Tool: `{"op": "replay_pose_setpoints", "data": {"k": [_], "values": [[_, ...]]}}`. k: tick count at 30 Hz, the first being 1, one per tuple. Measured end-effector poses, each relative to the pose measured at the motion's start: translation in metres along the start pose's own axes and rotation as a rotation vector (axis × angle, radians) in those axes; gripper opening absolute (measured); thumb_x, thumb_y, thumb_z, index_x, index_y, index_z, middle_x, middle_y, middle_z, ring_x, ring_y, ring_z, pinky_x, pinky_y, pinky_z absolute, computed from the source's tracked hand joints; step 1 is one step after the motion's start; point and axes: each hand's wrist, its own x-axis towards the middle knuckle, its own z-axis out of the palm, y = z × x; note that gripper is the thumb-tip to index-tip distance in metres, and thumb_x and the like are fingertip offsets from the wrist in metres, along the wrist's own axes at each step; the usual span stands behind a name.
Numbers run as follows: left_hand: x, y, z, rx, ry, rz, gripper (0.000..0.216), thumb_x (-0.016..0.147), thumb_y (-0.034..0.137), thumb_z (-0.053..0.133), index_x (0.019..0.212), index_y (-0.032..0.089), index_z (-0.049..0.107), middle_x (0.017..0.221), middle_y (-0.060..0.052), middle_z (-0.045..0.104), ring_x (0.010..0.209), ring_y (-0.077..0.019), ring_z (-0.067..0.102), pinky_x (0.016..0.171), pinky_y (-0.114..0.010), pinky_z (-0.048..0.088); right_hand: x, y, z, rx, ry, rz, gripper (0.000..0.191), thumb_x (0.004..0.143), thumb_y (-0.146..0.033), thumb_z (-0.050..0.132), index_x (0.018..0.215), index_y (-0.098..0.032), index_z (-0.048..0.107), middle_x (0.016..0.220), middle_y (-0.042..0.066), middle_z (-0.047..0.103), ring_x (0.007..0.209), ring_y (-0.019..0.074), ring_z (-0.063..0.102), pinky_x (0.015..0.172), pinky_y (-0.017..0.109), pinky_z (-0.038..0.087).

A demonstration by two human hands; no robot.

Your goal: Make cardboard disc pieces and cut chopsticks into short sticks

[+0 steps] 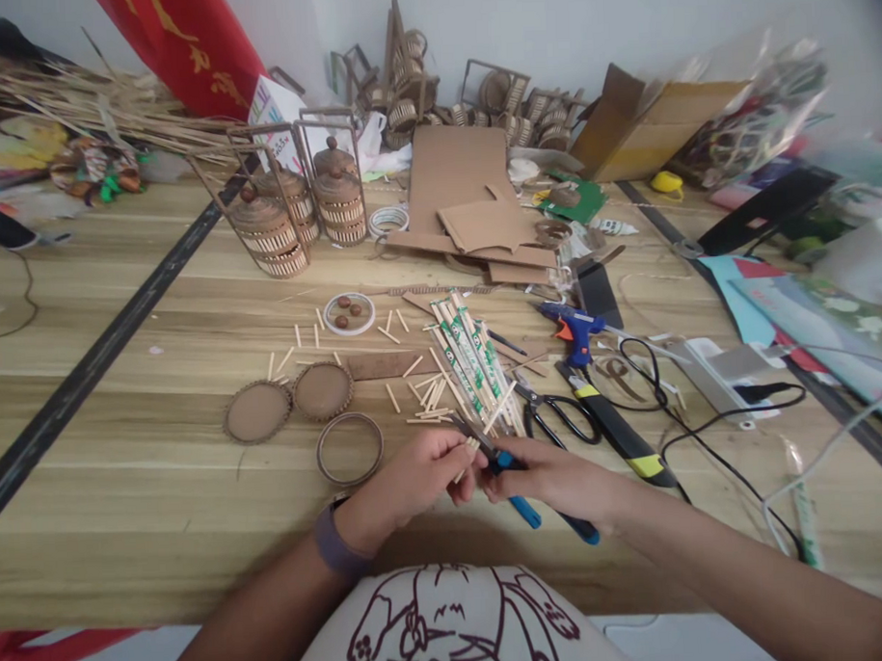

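Observation:
My right hand [554, 479] is closed round blue-handled cutting pliers [523, 506], their dark jaws pointing up and left. My left hand [410, 478] pinches a thin wooden stick [496, 417] right at the jaws. Just beyond my hands lies a pile of wrapped chopsticks [471, 354] with short cut stick pieces [429, 400] scattered beside it.
Two cardboard discs [257, 412] and a cardboard ring [350, 447] lie to the left. Black scissors [560, 413], a yellow-black utility knife [618, 430], a blue glue gun [575, 326] and black cables [712, 437] lie to the right. Woven lantern models [292, 215] and cardboard sheets [466, 214] stand farther back.

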Motion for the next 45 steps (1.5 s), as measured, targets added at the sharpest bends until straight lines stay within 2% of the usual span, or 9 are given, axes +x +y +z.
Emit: {"op": "replay_pose_setpoints", "data": {"k": [10, 17, 24, 28, 31, 34, 38, 41, 45], "values": [[0.000, -0.004, -0.001, 0.002, -0.033, 0.016, 0.027, 0.086, 0.040, 0.046, 0.076, 0.016, 0.055, 0.053, 0.004, 0.050, 0.050, -0.0100, 0.044, 0.056, -0.025, 0.038, 0.002, 0.000, 0.003, -0.051, 0.050, 0.018, 0.009, 0.061, -0.020, 0.052, 0.070, -0.021, 0.052, 0.063, -0.003, 0.050, 0.063, 0.0126, 0.046, 0.059, 0.024, 0.037], [0.002, -0.004, -0.001, -0.007, -0.033, 0.032, 0.027, 0.088, 0.038, 0.045, 0.075, 0.016, 0.054, 0.052, 0.005, 0.048, 0.050, -0.0089, 0.041, 0.055, -0.024, 0.035, 0.003, 0.006, 0.009, -0.197, 0.114, -0.033, 0.013, 0.079, -0.031, 0.053, 0.075, -0.020, 0.058, 0.059, -0.003, 0.049, 0.054, 0.0119, 0.042, 0.050, 0.023, 0.037], [0.002, -0.004, -0.003, 0.028, -0.032, 0.057, 0.031, 0.089, 0.042, 0.046, 0.072, 0.017, 0.052, 0.055, 0.004, 0.049, 0.051, -0.0098, 0.043, 0.056, -0.025, 0.036, 0.006, 0.007, 0.006, -0.243, 0.100, -0.111, 0.015, 0.082, -0.028, 0.053, 0.077, -0.018, 0.062, 0.062, -0.003, 0.052, 0.058, 0.0116, 0.044, 0.055, 0.023, 0.038], [0.000, 0.001, -0.010, 0.021, 0.042, 0.137, 0.033, 0.090, 0.045, 0.043, 0.075, 0.017, 0.052, 0.055, 0.004, 0.048, 0.055, -0.0114, 0.046, 0.060, -0.026, 0.038, 0.003, 0.003, 0.000, -0.216, 0.126, -0.186, 0.018, 0.083, -0.033, 0.053, 0.087, -0.019, 0.062, 0.078, 0.000, 0.061, 0.074, 0.0150, 0.054, 0.069, 0.025, 0.044], [-0.001, 0.005, -0.017, 0.035, 0.128, 0.159, 0.032, 0.092, 0.045, 0.041, 0.084, 0.017, 0.054, 0.056, 0.004, 0.047, 0.055, -0.0115, 0.044, 0.059, -0.025, 0.037, -0.003, 0.006, -0.004, -0.282, 0.221, -0.144, 0.024, 0.084, -0.038, 0.054, 0.094, -0.018, 0.062, 0.081, 0.003, 0.064, 0.075, 0.0169, 0.058, 0.070, 0.028, 0.047], [-0.002, 0.005, -0.020, 0.152, 0.195, 0.131, 0.031, 0.094, 0.043, 0.038, 0.083, 0.018, 0.052, 0.058, 0.005, 0.047, 0.055, -0.0122, 0.045, 0.059, -0.025, 0.036, -0.009, 0.010, -0.007, -0.456, 0.461, -0.217, 0.024, 0.089, -0.038, 0.049, 0.093, -0.018, 0.061, 0.082, 0.005, 0.065, 0.076, 0.0198, 0.061, 0.071, 0.031, 0.049], [-0.001, -0.001, -0.014, 0.485, 0.200, 0.132, 0.031, 0.095, 0.034, 0.036, 0.068, 0.021, 0.042, 0.061, 0.002, 0.050, 0.060, -0.0141, 0.047, 0.062, -0.026, 0.035, -0.007, 0.013, -0.007, -0.744, 0.769, -0.538, 0.025, 0.092, -0.034, 0.048, 0.107, -0.017, 0.058, 0.115, 0.016, 0.062, 0.112, 0.0273, 0.057, 0.093, 0.040, 0.047], [0.000, -0.007, -0.009, 0.712, 0.237, 0.174, 0.026, 0.095, 0.030, 0.038, 0.072, 0.021, 0.045, 0.069, -0.001, 0.056, 0.065, -0.0168, 0.051, 0.062, -0.027, 0.034, 0.002, 0.016, -0.004, -0.895, 0.749, -0.583, 0.032, 0.094, -0.035, 0.048, 0.119, -0.018, 0.055, 0.129, 0.017, 0.056, 0.120, 0.0290, 0.054, 0.094, 0.043, 0.047], [0.000, -0.012, -0.005, 0.919, 0.236, 0.173, 0.025, 0.097, 0.028, 0.035, 0.084, 0.019, 0.054, 0.084, -0.008, 0.066, 0.078, -0.0215, 0.060, 0.068, -0.030, 0.039, 0.015, 0.022, 0.002, -1.042, 0.747, -0.404, 0.028, 0.094, -0.038, 0.046, 0.105, -0.015, 0.059, 0.101, 0.014, 0.066, 0.088, 0.0276, 0.065, 0.074, 0.038, 0.050]]}}
